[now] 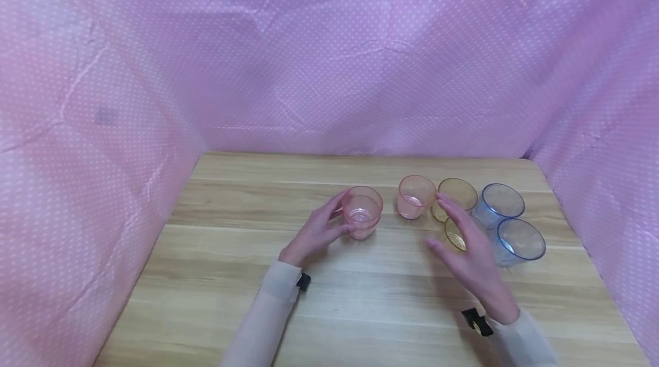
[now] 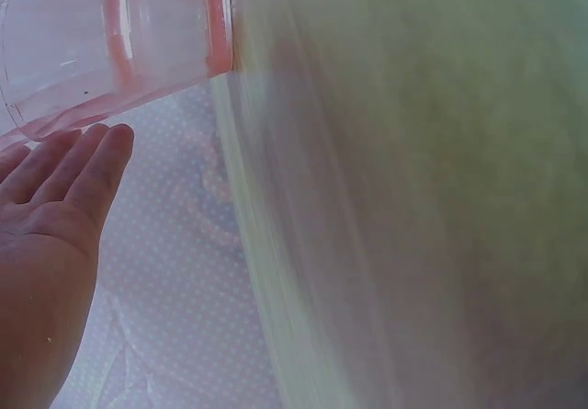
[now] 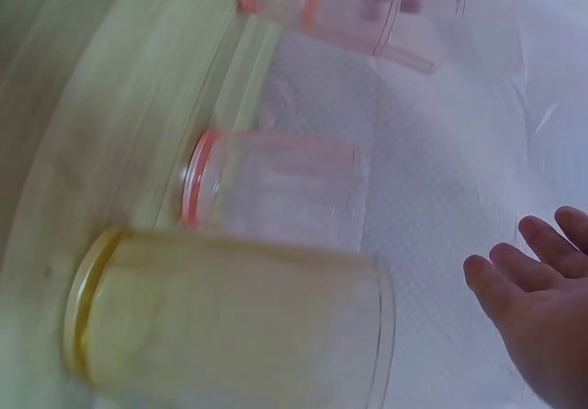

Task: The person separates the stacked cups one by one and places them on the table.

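Note:
My left hand (image 1: 325, 228) lies open beside a clear pink cup (image 1: 363, 214) on the wooden table (image 1: 360, 298), thumb and fingers close around its left side. In the left wrist view the straight fingers (image 2: 87, 165) sit just beside the pink cup (image 2: 110, 41) without curling round it. My right hand (image 1: 471, 250) hovers open and flat, covering part of a yellow cup (image 1: 453, 235). A second pink cup (image 1: 415, 196) and another yellow cup (image 1: 457, 192) stand just beyond its fingertips. The right wrist view shows a yellow cup (image 3: 230, 326), two pink cups (image 3: 276, 188) (image 3: 349, 0), and empty fingers (image 3: 537, 289).
Two clear blue cups (image 1: 499, 201) (image 1: 519, 240) stand to the right of the yellow ones. Pink dotted cloth (image 1: 329, 58) walls the table at the back and both sides. Bare wood lies on the left and along the near edge.

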The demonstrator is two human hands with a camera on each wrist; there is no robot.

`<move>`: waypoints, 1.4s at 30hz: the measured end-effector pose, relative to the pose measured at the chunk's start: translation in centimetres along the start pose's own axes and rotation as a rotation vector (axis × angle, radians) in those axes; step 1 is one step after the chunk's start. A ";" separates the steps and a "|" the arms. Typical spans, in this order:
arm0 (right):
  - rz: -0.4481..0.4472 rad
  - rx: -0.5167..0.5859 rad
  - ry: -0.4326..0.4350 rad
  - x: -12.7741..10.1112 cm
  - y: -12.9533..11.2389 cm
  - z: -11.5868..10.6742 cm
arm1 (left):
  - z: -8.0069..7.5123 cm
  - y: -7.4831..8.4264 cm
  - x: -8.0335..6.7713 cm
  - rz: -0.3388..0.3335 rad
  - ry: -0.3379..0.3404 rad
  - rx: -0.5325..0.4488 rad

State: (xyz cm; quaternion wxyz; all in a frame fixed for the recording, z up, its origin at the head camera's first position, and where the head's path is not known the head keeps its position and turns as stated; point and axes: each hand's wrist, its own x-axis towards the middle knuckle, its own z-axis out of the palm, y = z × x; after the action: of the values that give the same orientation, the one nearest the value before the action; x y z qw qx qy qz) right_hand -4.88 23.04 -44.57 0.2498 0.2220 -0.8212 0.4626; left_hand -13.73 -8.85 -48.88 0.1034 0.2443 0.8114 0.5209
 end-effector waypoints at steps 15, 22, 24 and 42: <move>-0.010 -0.002 -0.190 3.3 0.1 4.2 | 0.2 -0.2 0.0 0.034 -0.002 -0.035; 0.006 -0.056 -0.327 4.5 0.4 5.5 | 0.2 -0.2 0.1 0.048 -0.008 -0.042; 0.011 -0.084 -0.359 4.9 0.6 5.8 | 0.1 -0.1 0.1 0.037 -0.008 -0.044; 0.199 -0.033 -0.522 6.7 2.1 7.9 | -0.4 0.0 0.2 0.028 -0.036 -0.031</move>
State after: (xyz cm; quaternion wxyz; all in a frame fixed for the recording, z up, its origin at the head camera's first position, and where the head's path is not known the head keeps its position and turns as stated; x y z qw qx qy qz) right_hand -12.95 16.23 -45.35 -0.0135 0.2479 -0.8829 0.3986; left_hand -14.08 -9.06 -48.65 0.1146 0.2632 0.7978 0.5302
